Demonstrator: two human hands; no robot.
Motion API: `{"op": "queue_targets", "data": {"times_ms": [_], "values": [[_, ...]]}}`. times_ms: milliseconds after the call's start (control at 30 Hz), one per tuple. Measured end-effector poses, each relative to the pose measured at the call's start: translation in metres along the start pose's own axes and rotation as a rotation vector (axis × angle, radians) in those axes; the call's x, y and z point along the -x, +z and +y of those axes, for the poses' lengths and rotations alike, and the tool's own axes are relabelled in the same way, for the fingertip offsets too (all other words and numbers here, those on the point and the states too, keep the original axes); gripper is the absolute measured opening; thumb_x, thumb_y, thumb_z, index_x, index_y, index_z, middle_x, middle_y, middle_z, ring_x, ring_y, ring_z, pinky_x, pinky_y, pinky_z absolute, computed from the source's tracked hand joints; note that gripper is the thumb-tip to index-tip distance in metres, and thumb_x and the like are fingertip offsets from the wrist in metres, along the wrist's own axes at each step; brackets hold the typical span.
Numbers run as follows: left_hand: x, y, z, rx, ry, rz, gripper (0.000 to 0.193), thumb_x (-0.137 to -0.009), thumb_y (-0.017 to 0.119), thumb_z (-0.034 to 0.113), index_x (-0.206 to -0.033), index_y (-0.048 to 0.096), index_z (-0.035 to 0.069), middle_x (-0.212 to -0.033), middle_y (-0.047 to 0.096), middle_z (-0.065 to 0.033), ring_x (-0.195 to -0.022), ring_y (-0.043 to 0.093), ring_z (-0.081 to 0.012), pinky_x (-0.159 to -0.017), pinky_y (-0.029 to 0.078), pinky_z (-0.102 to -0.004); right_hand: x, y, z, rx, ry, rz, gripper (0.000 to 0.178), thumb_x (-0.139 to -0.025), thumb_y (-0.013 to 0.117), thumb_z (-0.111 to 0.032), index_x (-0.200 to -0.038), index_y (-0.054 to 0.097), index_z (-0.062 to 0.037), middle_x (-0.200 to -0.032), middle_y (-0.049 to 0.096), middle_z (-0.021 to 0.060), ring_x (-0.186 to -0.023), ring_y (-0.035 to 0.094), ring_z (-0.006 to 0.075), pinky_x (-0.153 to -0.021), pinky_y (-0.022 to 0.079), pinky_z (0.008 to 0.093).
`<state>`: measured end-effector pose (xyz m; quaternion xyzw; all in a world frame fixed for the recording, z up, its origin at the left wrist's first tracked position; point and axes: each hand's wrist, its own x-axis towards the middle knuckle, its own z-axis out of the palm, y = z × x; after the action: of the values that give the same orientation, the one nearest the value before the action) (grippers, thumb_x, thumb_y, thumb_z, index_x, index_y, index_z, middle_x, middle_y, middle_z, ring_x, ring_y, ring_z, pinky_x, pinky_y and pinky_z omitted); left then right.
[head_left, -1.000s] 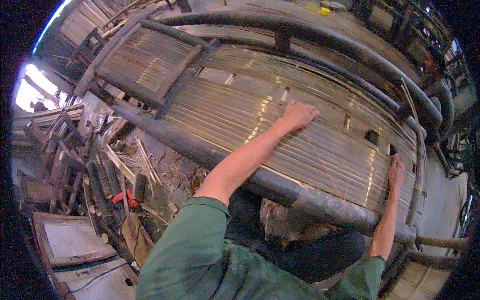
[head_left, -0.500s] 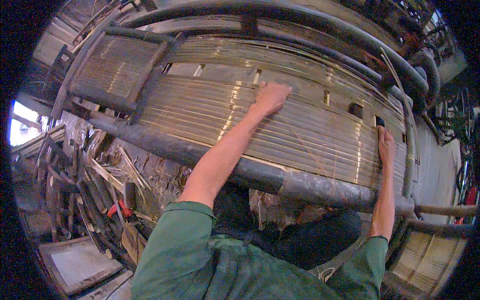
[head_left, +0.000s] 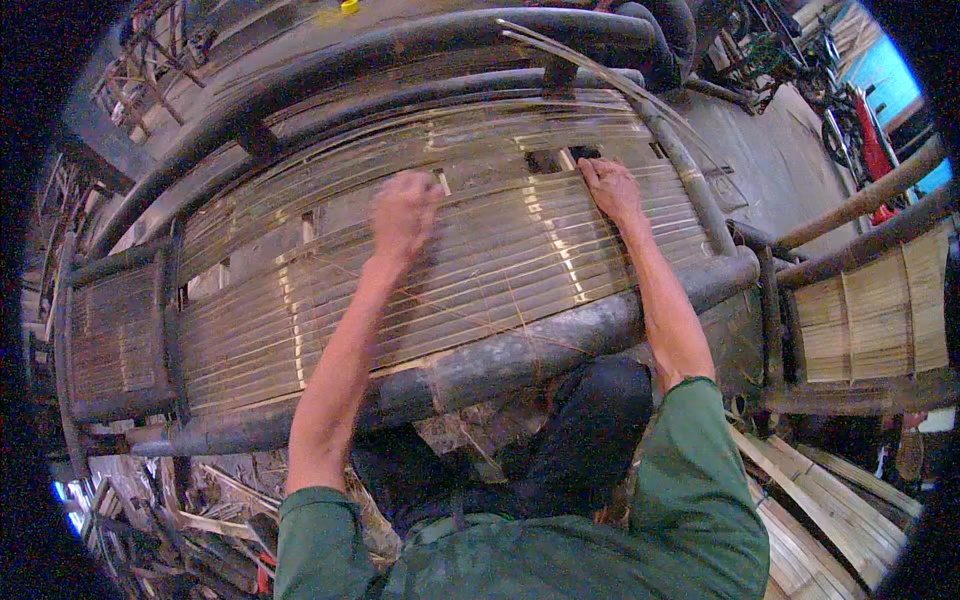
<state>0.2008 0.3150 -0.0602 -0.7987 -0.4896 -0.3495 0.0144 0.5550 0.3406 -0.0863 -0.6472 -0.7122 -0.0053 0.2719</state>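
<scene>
A long dark bamboo frame holds a panel of thin slats (head_left: 470, 265) in front of me. My left hand (head_left: 405, 215) is blurred over the middle of the panel, fingers curled in like a fist. Whether it grips anything is hidden. A pale upright strip (head_left: 440, 181) shows in a slot just right of it. Farther right, the bent fingers of my right hand (head_left: 612, 190) rest at the edge of a dark slot (head_left: 585, 153); what they grip does not show. Thin orange strands (head_left: 520, 300) cross the slats below my hands.
A thick dark bamboo rail (head_left: 520, 335) runs between me and the panel, with another rail (head_left: 400, 45) along the far side. Long thin strips (head_left: 590, 65) jut over the far right corner. Bamboo slats (head_left: 810, 520) lie at lower right; scrap wood (head_left: 200, 520) is piled lower left.
My view has swung right, so the frame sits farther left in it. My left hand has moved right along the slats, closer to the middle slot. The right hand stays at the same slot.
</scene>
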Motion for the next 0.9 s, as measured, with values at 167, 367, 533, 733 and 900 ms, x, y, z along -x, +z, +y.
{"op": "queue_targets", "data": {"times_ms": [167,367,533,733,900], "values": [[-0.059,0.083,0.086,0.053,-0.037,-0.367,0.036,-0.091,0.044,0.038,-0.095,0.061,0.006,-0.099,0.061,-0.016,-0.094,0.059,-0.0346,-0.075,0.049,-0.0437,0.006,-0.007,-0.006,-0.01,-0.002,-0.02,0.039,-0.093,0.041,-0.04,-0.102,0.065,-0.0109,-0.099,0.064,0.0118,-0.094,0.059,0.0338,-0.085,0.045,0.0407],[-0.051,0.122,0.09,0.214,-0.284,-0.504,0.04,-0.091,0.04,0.046,-0.097,0.063,0.013,-0.098,0.064,-0.0148,-0.095,0.06,-0.0347,-0.08,0.046,-0.0511,0.01,-0.011,-0.03,-0.072,0.051,-0.026,0.038,-0.094,0.039,-0.036,-0.1,0.065,-0.008,-0.097,0.064,0.0141,-0.091,0.059,0.0348,-0.08,0.046,0.0411],[-0.056,0.136,0.1,0.268,-0.282,-0.367,0.038,-0.089,0.042,0.045,-0.094,0.065,0.015,-0.098,0.064,-0.0153,-0.091,0.061,-0.0345,-0.089,0.04,-0.0521,0.012,-0.01,0.001,-0.148,0.002,0.475,0.025,-0.091,0.049,-0.025,-0.096,0.065,-0.006,-0.091,0.065,0.0164,-0.086,0.06,0.0332,-0.079,0.047,0.0403],[-0.054,0.113,0.119,0.188,-0.287,-0.274,0.041,-0.088,0.041,0.046,-0.085,0.067,0.014,-0.096,0.065,-0.0139,-0.091,0.061,-0.0351,-0.09,0.037,-0.0533,0.029,-0.022,-0.008,-0.107,-0.025,0.373,0.024,-0.081,0.064,-0.026,-0.094,0.067,-0.0066,-0.097,0.063,0.014,-0.095,0.057,0.0318,-0.085,0.043,0.042],[-0.069,0.124,0.103,0.168,-0.344,-0.538,0.038,-0.088,0.039,0.042,-0.091,0.066,0.016,-0.095,0.066,-0.0125,-0.091,0.062,-0.0338,-0.087,0.037,-0.0558,0.033,-0.017,-0.019,-0.041,-0.024,0.244,0.023,-0.075,0.068,-0.028,-0.091,0.068,-0.0108,-0.099,0.061,0.0129,-0.097,0.056,0.0314,-0.086,0.042,0.0434]]}}
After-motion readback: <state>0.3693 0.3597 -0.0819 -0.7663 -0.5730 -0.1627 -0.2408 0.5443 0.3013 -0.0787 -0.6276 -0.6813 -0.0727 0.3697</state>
